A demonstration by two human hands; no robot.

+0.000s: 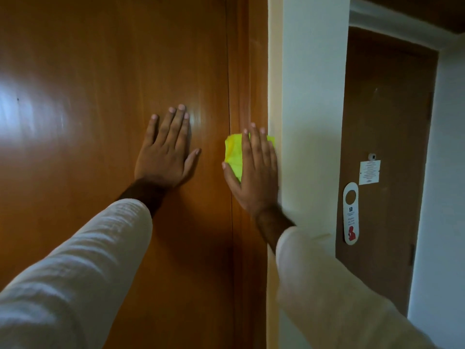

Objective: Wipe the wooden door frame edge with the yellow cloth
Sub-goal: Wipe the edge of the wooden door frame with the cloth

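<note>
Right hand flat, fingers straight and together, pressing yellow cloth on door frame edge. Left hand splayed on door. Risk: unpinched cloth slipping free mid-stroke.

Print on the door hanger and notice is unreadable.

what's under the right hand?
The yellow cloth, pressed flat against the wooden door frame edge by the right hand. Its left part and a top-right corner show; the rest, and the frame behind it, is covered.
</note>
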